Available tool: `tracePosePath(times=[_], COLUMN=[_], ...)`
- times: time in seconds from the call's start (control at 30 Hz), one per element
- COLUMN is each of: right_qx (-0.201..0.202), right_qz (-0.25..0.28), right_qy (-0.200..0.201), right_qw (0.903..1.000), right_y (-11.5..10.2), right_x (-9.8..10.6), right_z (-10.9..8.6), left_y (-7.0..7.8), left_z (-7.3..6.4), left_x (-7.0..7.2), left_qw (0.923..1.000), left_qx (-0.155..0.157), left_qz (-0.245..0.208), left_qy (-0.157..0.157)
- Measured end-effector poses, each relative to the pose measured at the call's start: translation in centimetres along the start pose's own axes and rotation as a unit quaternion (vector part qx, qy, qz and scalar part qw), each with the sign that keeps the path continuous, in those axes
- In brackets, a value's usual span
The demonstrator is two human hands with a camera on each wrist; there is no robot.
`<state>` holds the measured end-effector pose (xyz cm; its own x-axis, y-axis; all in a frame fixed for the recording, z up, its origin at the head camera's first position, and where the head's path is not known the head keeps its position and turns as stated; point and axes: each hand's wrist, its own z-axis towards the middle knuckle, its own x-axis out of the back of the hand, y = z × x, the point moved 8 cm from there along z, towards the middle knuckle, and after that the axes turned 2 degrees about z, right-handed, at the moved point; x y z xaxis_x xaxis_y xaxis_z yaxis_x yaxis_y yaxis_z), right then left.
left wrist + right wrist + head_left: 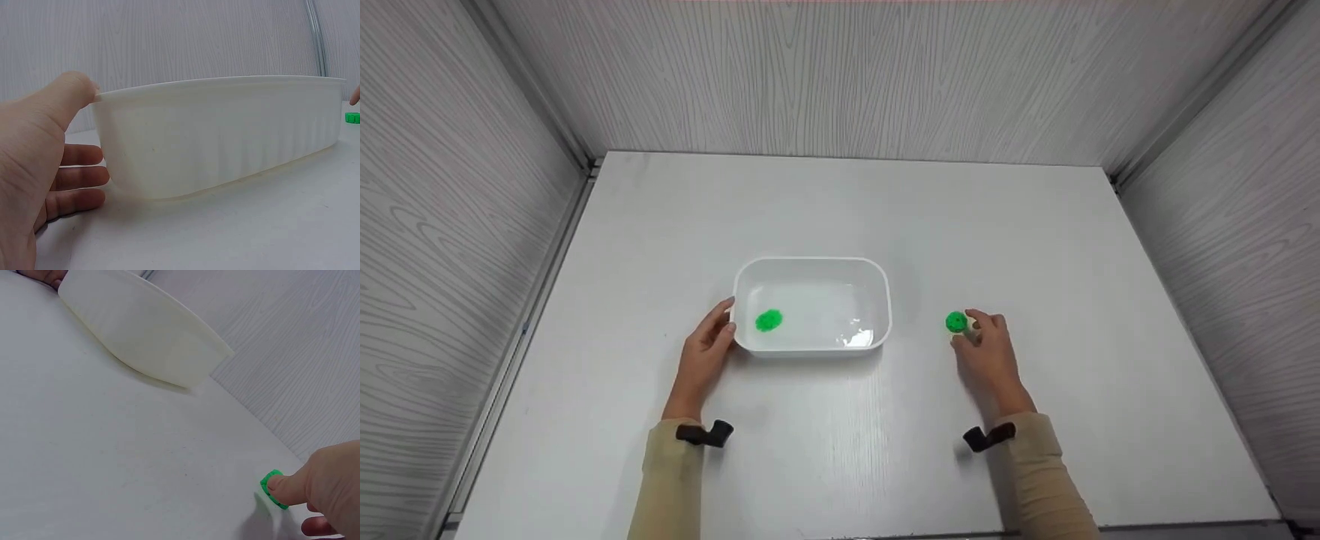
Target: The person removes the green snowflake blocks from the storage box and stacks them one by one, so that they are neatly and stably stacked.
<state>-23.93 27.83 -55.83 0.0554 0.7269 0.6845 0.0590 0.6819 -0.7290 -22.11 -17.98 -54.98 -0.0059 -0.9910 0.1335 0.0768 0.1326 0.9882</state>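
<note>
A white rectangular plastic tub (811, 349) with rounded corners stands on the table. My left hand (707, 352) touches its left end from outside; in the left wrist view the thumb (79, 93) is at the rim and the other fingers are by the wall. Right of the tub, a small round green piece (956, 322) with a ridged edge lies on the table. Around it, my right hand (988, 356) has thumb and index finger spread. In the right wrist view the thumb (289, 488) partly hides the piece. The left wrist view shows a gap between fingertip and green piece (352, 117).
Inside the tub, near its left end, lies another green piece (769, 320); bright reflections show on the tub's floor at the right. The white table (840, 202) is bounded by grey wood-grain panels (840, 82) at the back and both sides.
</note>
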Motion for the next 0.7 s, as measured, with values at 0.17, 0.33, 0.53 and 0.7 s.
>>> tracePosePath(times=[0.17, 0.33, 0.53, 0.7], right_qx=[0.008, 0.018, 0.041, 0.115], right_qz=[-0.004, 0.011, 0.013, 0.02], right_qy=[0.002, 0.014, 0.014, 0.029], right_qw=[1.0, 0.9997, 0.999, 0.9927], right_y=[-0.7, -1.8, -3.2, -5.3], right_x=[0.2, 0.4, -0.3, -1.0], right_z=[-0.4, -0.6, -1.1, -1.7], left_y=[-0.1, -0.2, -0.1, -0.2], left_z=[0.0, 0.0, -0.1, -0.1], left_x=[0.0, 0.0, 0.0, -0.1], left_qw=[1.0, 0.9999, 0.9997, 0.9999], left_qx=[0.007, 0.014, 0.014, 0.005], left_qz=[0.0, 0.004, 0.018, 0.014], left_qy=[0.002, 0.005, 0.007, 0.006])
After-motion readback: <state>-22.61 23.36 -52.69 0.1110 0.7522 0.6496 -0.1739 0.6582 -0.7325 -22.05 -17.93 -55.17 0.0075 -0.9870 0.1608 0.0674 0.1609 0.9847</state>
